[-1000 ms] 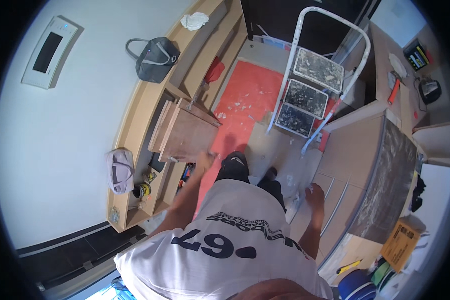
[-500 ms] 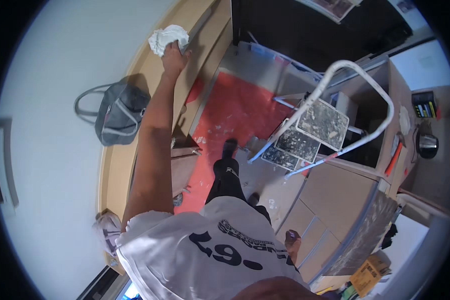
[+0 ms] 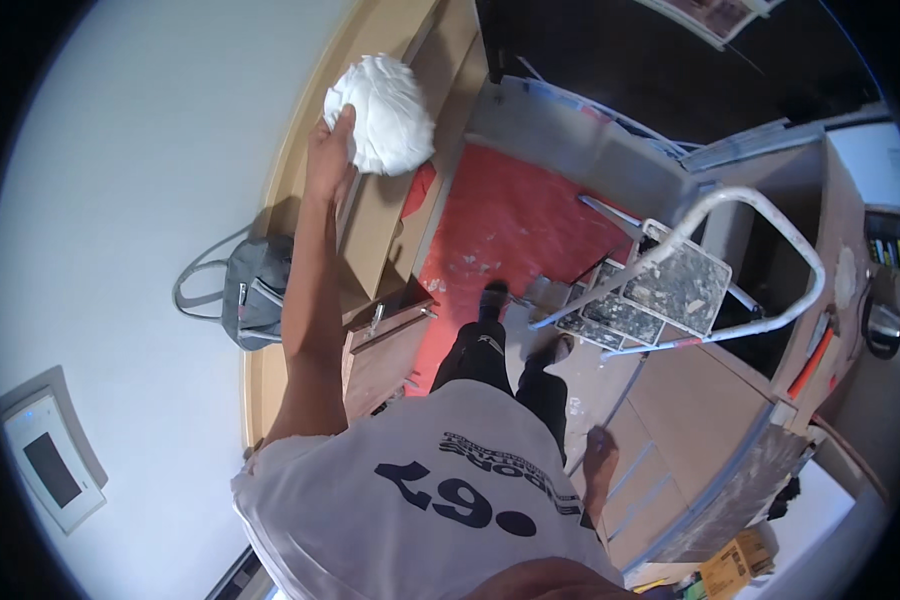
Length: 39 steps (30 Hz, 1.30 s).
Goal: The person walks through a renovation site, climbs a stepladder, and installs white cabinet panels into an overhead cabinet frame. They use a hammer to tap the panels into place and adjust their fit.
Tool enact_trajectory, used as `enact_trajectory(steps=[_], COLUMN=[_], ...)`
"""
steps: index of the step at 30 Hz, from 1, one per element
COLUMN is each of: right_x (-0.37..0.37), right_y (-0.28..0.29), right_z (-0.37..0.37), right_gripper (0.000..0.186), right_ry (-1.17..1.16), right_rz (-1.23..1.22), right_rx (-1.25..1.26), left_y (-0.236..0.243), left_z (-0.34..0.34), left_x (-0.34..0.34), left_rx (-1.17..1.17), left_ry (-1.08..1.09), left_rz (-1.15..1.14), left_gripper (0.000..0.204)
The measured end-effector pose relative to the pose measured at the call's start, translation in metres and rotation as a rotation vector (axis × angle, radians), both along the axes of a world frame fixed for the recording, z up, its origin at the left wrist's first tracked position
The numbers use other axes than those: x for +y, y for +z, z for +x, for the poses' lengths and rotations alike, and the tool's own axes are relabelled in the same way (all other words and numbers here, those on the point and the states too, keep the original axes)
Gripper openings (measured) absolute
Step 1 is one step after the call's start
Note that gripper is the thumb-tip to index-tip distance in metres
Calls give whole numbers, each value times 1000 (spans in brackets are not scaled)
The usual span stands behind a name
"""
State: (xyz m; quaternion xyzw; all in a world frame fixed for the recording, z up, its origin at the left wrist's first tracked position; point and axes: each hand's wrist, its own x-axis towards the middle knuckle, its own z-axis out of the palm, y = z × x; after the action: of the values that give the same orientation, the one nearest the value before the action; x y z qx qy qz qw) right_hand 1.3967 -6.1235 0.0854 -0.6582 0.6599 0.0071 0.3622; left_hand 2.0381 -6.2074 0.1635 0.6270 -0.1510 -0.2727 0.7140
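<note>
A crumpled white cloth bundle is in my left hand, whose fingers are closed on its near edge above the wooden shelving. Below that arm, a dark grey handbag rests on the shelf unit against the white wall. My right hand hangs low beside the cardboard-brown panelled cabinet, fingers curled; what they hold, if anything, is hidden.
A paint-spattered step ladder leans among the cabinets on the right. Red sheeting covers part of the floor ahead of my feet. A dark door stands at the back. A wall panel is at left, loose boxes lower right.
My left hand reached to the white cloth on the shelf and has lifted it, moving it slightly right. My feet have stepped, and the view has shifted.
</note>
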Motion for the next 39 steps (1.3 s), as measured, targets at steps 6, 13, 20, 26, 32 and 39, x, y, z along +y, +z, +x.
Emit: enact_trajectory(steps=[6,13,20,26,32,39], right_x=[-127,-176,-181,-227,-253,-288], right_y=[46,69,-26,-142,-198,-250], right_z=[86,66,-48,-34,10,9], right_gripper=[33,53,36,43,39,49], right_ry=[-99,-206,-1280,-1583,-1642,-1938], right_rz=[-293,11,160,276,-13,-299], right_rx=[-619,-1047,-1390,-1703,-1677,-1268], left_y=[82,32,94,105,63,63], left_z=[-185,-399,-439,-416,-433,-435], left_x=[-44,-81,-187,-337,-409,-426], left_rx=[112,-52,-907,-1429,-691,-736], left_ry=[-368,-1154,-910,-925,-1669,-1738], left_rz=[12,312,196,-63,589,254], left_gripper=[36,22,18,41,34,32])
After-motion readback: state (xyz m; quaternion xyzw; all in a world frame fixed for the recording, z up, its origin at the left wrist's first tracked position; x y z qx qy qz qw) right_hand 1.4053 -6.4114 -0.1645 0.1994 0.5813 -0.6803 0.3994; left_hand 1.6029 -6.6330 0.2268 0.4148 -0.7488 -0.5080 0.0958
